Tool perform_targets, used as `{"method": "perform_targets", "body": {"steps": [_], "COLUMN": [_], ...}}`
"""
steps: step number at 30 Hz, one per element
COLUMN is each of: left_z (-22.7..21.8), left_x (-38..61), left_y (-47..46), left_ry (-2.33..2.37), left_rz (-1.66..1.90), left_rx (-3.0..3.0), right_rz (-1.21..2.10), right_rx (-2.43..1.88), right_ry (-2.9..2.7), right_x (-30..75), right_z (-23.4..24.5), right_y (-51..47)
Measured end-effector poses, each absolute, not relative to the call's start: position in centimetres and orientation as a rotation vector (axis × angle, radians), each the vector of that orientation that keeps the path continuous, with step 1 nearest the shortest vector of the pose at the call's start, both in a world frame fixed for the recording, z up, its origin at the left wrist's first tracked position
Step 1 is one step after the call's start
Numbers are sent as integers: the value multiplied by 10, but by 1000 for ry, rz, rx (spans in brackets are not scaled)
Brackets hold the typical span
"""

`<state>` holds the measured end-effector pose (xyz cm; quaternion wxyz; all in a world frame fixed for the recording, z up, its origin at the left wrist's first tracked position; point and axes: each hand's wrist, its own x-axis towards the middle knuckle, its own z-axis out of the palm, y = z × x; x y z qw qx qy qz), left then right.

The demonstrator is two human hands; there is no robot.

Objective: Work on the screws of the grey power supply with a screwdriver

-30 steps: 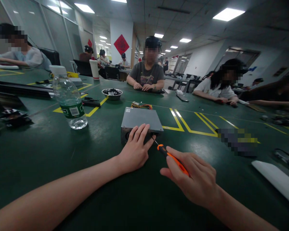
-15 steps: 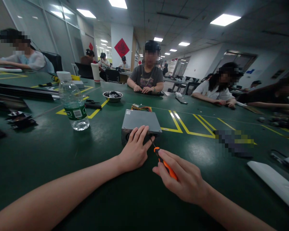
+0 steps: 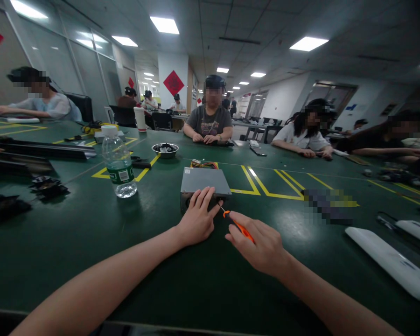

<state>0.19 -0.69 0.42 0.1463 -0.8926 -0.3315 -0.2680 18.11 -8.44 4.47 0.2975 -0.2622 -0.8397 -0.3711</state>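
A grey computer power supply (image 3: 206, 181) lies on the green table, its bundle of coloured wires (image 3: 203, 164) at the far side. My left hand (image 3: 199, 219) rests against its near edge, fingers stretched out over the top and front. Wrapped in the fingers of my right hand (image 3: 259, 240) is an orange and black screwdriver (image 3: 245, 232). Its thin shaft points at the right part of the front face, close to a left fingertip. Whether the tip sits in a screw is too small to tell.
Left of the power supply stands a water bottle (image 3: 119, 170). Farther back are a metal bowl (image 3: 164, 149) of small parts and a white cup (image 3: 140, 119). Dark parts (image 3: 47, 186) lie at left, a white casing (image 3: 388, 261) at right. A person (image 3: 210, 119) sits opposite.
The view has shifted, so more of the table's near edge shows. Both hands keep their places at the power supply, and the screwdriver still points at its front face.
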Motion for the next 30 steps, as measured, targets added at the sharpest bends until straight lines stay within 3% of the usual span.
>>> {"method": "perform_targets", "body": {"steps": [30], "left_z": [5], "left_x": [1], "left_y": [-7], "left_ry": [-920], "left_rz": [-804], "left_rx": [-2609], "right_rz": [-949], "right_rx": [-652], "right_ry": [-2281], "right_x": [177], "right_z": [34], "right_y": [-88]}}
